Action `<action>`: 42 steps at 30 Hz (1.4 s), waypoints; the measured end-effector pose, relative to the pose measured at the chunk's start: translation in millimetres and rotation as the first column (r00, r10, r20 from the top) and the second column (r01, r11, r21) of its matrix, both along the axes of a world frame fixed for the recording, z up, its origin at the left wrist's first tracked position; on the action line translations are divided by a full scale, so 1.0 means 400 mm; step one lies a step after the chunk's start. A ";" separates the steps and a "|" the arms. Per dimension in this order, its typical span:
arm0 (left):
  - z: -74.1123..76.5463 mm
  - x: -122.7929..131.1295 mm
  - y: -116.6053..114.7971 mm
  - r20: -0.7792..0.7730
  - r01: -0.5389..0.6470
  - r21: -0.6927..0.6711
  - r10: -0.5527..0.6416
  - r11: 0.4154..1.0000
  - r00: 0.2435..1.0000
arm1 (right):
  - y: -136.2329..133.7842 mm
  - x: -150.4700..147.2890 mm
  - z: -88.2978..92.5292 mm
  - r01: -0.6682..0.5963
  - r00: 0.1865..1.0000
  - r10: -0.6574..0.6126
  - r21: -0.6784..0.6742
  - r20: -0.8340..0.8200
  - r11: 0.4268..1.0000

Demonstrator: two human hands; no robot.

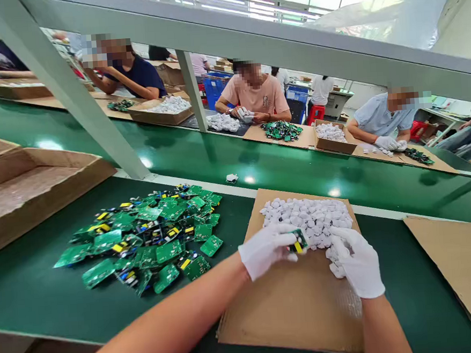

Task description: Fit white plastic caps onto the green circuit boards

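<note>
My left hand (270, 247), in a white glove, pinches a small green circuit board (299, 241) with a yellow component on it. To its right, my right hand (356, 259), also gloved, reaches into the near right edge of a heap of small white plastic pieces (306, 214). Its fingers are curled at the pieces there; whether one is gripped I cannot make out. The heap lies on a flat cardboard sheet (289, 307). Left of the sheet, a large pile of green circuit boards (154, 236) with yellow, blue and black components spreads over the green tabletop.
An open cardboard box (40, 211) stands at the left, and another cardboard sheet (463, 268) lies at the right. One white piece (231, 178) rests on the green belt beyond. A metal frame (87, 84) crosses in front. Several co-workers sit opposite with similar piles.
</note>
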State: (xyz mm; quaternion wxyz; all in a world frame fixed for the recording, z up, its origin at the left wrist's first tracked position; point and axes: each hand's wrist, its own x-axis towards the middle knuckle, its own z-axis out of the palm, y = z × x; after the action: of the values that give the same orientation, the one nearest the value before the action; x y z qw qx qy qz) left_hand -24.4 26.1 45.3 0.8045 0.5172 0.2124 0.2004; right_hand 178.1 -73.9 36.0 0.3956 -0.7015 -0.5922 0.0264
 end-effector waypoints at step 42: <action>-0.128 0.048 -0.075 0.112 0.083 -0.617 -0.017 0.782 0.994 | -0.160 0.080 -0.056 0.203 0.454 -0.096 -0.002 -0.886 0.979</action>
State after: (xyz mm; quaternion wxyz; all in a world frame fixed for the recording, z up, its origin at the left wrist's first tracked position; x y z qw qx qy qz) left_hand -5.3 -3.9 -5.9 0.9444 0.2186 0.2120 0.1240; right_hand 210.3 -137.9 13.7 0.6803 -0.6151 -0.2401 0.3181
